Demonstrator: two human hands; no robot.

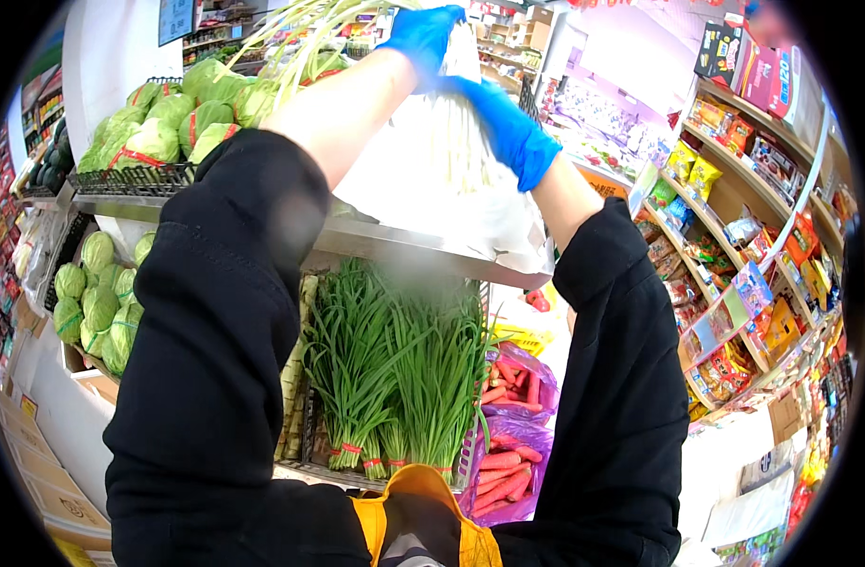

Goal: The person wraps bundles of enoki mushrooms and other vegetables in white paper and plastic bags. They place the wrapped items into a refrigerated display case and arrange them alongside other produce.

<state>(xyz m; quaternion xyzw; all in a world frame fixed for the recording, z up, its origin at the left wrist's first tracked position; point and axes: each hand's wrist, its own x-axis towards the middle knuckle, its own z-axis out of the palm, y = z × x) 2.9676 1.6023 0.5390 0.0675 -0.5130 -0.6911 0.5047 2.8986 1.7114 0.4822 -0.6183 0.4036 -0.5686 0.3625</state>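
Both my hands wear blue gloves and reach to the far part of a raised metal-edged shelf. My left hand [421,39] is at the top, next to long pale-yellow leaves [297,35], likely yellow chives, that fan out to the left. Whether its fingers close on them is hidden by glare and the view angle. My right hand [507,127] lies against a bunch of whitish stalks [457,142] on a white sheet [386,173], its fingers stretched towards my left wrist. Strong light washes out the stalks' detail.
The shelf's metal front edge [432,251] crosses below my forearms. Red-taped cabbages [152,142] fill a black crate at left. Below are bundled green chives [397,368], carrots [503,475] in purple bags and round cabbages [99,305]. Snack shelves [744,177] stand at right.
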